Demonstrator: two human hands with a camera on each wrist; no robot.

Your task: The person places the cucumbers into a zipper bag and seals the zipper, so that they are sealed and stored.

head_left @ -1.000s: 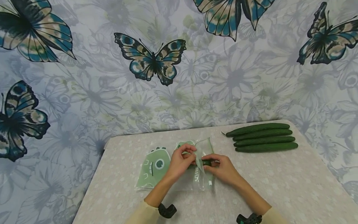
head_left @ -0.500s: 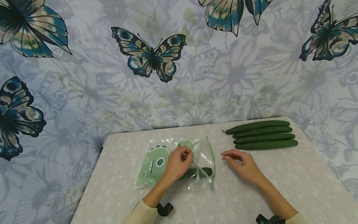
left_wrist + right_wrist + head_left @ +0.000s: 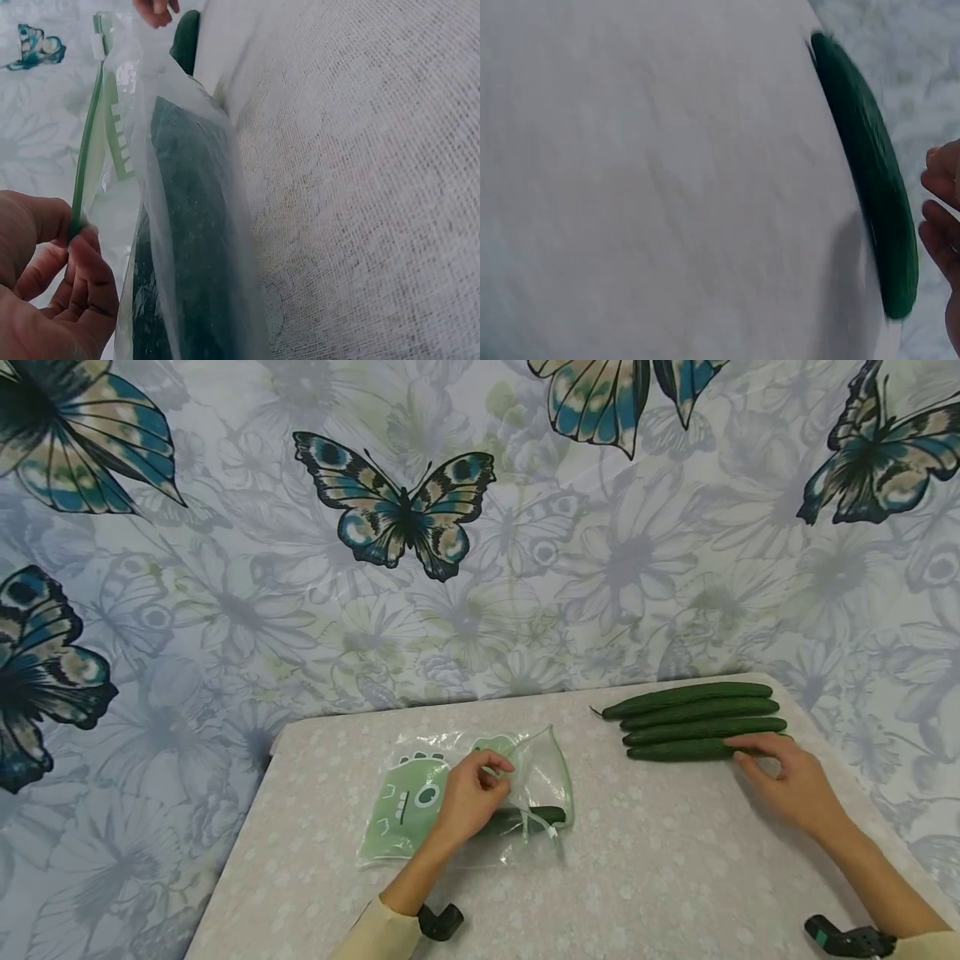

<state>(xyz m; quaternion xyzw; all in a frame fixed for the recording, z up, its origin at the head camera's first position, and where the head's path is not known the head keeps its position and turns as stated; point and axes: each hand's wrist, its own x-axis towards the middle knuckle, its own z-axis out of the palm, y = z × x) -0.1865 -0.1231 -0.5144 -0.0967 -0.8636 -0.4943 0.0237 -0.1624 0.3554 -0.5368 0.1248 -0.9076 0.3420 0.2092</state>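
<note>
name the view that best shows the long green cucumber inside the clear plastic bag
Left wrist: the long green cucumber looms large and close. The head view shows it small, partly behind the left hand; the right wrist view shows none of it.

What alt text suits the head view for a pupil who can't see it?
A person's left hand pinches a clear, green-printed bag with a cucumber inside. The right hand is at a row of four cucumbers on a pale table, before a butterfly-patterned backdrop.
</note>
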